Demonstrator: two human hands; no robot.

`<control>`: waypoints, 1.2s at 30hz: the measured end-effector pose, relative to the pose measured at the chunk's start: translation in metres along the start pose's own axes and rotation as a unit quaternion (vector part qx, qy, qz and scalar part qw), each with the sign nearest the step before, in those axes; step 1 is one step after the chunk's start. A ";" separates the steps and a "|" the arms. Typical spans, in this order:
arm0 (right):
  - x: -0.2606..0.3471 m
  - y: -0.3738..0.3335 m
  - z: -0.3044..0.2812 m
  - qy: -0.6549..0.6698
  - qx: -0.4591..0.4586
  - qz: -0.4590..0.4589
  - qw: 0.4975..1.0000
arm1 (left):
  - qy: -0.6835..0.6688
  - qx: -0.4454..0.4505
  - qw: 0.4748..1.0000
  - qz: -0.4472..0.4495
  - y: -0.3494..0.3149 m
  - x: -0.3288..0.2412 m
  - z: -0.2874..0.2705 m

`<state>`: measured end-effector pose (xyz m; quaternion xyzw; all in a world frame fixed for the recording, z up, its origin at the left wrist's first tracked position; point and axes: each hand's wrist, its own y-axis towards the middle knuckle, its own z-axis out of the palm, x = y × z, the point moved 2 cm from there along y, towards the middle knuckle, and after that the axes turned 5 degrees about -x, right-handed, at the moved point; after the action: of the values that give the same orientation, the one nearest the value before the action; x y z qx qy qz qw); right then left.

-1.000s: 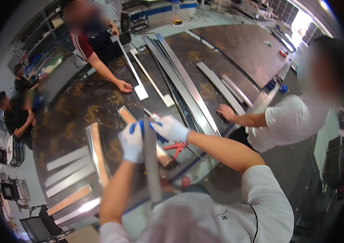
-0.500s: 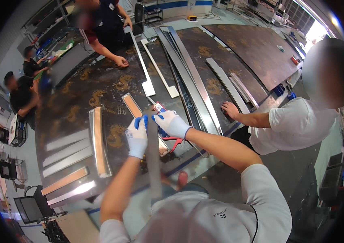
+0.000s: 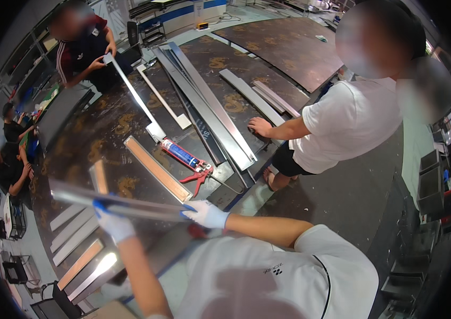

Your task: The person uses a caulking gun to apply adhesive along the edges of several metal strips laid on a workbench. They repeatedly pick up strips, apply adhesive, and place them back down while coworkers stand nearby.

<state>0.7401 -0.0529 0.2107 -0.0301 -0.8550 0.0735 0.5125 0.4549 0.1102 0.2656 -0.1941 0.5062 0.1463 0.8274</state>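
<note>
A long grey metal strip (image 3: 148, 208), blurred by motion, is held level between my two gloved hands, above the near edge of the dark table. My left hand (image 3: 115, 222), in a white glove with blue fingertips, closes around its middle. At the strip's right end, my right hand (image 3: 207, 214) grips it in a matching glove. Just beyond lies a metal-edged strip with a tan inner face (image 3: 156, 166). A caulking gun (image 3: 200, 173) with red handles and a blue cartridge rests to the right of that. A second tan-faced strip (image 3: 99, 178) is partly hidden behind the held one.
Several flat grey strips (image 3: 79, 234) lie on the table at near left. Long metal profiles (image 3: 209, 101) are stacked across the middle. A co-worker in white (image 3: 337, 122) leans a hand on the table at right; another person (image 3: 84, 48) holds a long white piece at far left.
The metal strip has swung from upright to level, pointing left, as my hands moved apart. My view has shifted right. The person across now holds the long white piece with both hands.
</note>
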 end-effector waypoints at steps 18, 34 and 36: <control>0.101 0.010 -0.179 -0.011 -0.261 -0.147 0.954 | 0.321 0.312 0.877 0.174 -0.158 0.034 0.121; 0.116 0.039 -0.141 -0.029 -0.145 -0.046 0.988 | 0.373 0.215 0.834 0.345 -0.154 -0.007 0.152; 0.115 0.045 -0.140 -0.046 -0.113 -0.033 0.992 | 0.407 0.212 0.813 0.358 -0.149 -0.007 0.149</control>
<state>0.8081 0.0194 0.3690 -0.0557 -0.8810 -0.0391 0.4681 0.6330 0.0481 0.3592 0.1392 0.8490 0.2291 0.4554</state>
